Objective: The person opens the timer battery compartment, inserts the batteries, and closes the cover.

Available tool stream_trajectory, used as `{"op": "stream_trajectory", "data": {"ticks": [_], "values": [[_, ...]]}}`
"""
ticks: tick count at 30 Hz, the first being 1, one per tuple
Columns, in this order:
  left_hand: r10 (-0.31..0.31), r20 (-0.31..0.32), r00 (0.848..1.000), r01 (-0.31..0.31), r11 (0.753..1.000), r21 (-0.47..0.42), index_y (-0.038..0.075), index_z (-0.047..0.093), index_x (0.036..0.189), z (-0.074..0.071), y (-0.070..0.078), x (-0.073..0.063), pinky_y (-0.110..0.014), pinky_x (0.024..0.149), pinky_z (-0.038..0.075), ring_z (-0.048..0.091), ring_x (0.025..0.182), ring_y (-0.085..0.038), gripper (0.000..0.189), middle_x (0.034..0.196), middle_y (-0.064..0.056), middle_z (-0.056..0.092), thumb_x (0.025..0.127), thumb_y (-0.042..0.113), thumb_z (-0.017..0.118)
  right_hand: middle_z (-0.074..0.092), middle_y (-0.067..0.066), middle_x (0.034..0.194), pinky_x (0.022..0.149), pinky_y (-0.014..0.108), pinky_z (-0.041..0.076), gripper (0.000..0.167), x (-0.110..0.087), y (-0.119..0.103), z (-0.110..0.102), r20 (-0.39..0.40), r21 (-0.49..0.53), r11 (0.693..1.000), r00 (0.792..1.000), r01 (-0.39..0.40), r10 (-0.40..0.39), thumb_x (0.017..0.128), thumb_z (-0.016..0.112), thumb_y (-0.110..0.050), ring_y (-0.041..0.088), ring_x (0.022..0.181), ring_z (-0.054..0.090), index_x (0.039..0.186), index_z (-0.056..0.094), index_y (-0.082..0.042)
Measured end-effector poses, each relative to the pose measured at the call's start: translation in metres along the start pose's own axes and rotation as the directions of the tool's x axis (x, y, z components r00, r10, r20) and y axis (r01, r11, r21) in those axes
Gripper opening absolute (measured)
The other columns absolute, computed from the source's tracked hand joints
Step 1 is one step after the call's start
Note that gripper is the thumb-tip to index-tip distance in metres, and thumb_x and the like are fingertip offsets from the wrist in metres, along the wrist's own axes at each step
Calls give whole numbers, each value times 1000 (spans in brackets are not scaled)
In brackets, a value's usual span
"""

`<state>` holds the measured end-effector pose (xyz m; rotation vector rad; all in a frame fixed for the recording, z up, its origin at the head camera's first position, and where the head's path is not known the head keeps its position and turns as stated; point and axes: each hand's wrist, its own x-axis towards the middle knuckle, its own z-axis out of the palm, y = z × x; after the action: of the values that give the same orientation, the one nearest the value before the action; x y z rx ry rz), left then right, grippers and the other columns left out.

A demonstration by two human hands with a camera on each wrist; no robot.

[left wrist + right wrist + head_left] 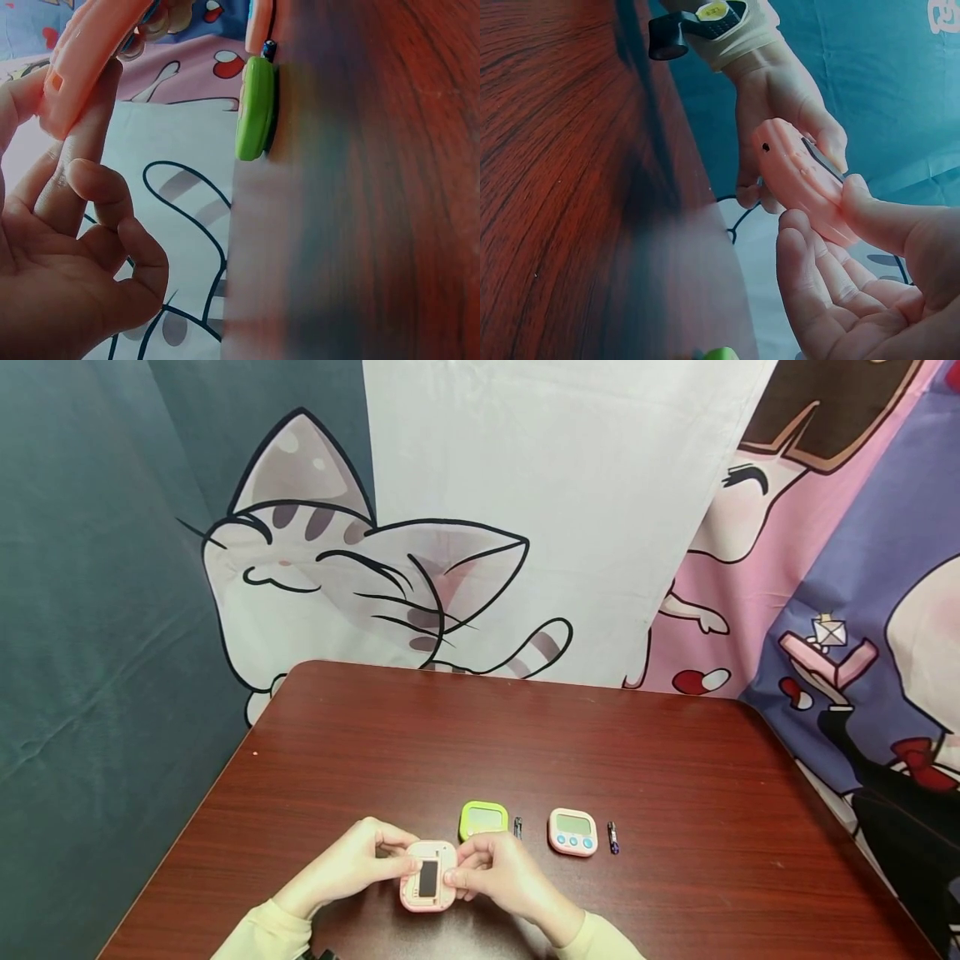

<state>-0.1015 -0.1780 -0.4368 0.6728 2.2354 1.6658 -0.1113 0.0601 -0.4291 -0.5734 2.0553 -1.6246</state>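
Note:
Between both hands, raised off the table, is a pale pink digital timer (427, 900) with its back turned up, showing a dark rectangular strip (428, 878). The left hand (358, 862) pinches its left edge, thumb on the back and a finger beneath. From the opposite edge the right hand (501, 870) grips it, its thumb likewise on the back. The right wrist view shows the timer's rounded pink side (791, 169) with a small dark hole. In the left wrist view, blue buttons peek from the underside of the timer (90, 64).
Beyond the right hand lies a green timer (483, 807), partly hidden by that hand, with a small dark battery (518, 827) beside it. Farther right are a pink timer (573, 832), screen up, and another battery (613, 837). A printed cloth (570, 485) hangs behind the brown table (450, 727).

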Motion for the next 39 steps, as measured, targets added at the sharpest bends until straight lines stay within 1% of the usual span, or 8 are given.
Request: {"op": "stream_trajectory", "data": {"ticks": [10,15,21,28,34,39], "values": [[-7,-9,1000,7,1000,15,-3,71,102,3,3,1,-21,65,48,61,74,0,21,85,-3,72,86,10,65,68,14,70,58,43,54,17,-2,0,-2,-7,-19,1000,1000,24,-24,81,74,-9,8,55,60,86,65,5],[-2,-13,1000,2,1000,25,-2,71,102,3,3,2,-21,64,48,61,73,0,22,84,-2,72,85,10,65,68,16,71,57,41,54,18,-1,1,-3,-10,-28,999,1000,16,-16,81,74,-8,9,55,59,87,65,6],[12,-13,1000,-12,1000,19,-4,70,103,4,2,2,-21,61,48,60,71,0,23,82,-1,72,86,11,65,68,17,71,55,44,53,16,-1,3,-3,-12,-24,1000,1000,2,-3,82,73,-7,9,52,58,87,65,6],[17,-23,1000,-16,1000,15,-4,70,102,6,4,3,-21,62,49,62,73,-1,23,85,-4,72,86,12,67,68,13,68,55,45,53,18,-2,-1,-4,-25,-37,999,1000,-3,2,80,75,-10,7,51,59,84,65,5],[0,-31,1000,1,1000,27,-3,71,101,6,5,5,-21,62,49,62,73,0,23,85,-5,72,86,14,68,68,8,67,55,44,53,20,-2,-2,-5,-31,-56,998,1000,2,-4,79,76,-13,6,51,60,82,65,3],[-6,-35,999,7,1000,28,-3,71,101,6,4,4,-21,63,49,63,75,-1,24,87,-6,72,86,14,68,68,8,68,55,45,53,19,-1,-2,-5,-37,-64,998,999,-7,5,78,77,-13,7,51,60,82,66,2]]}}
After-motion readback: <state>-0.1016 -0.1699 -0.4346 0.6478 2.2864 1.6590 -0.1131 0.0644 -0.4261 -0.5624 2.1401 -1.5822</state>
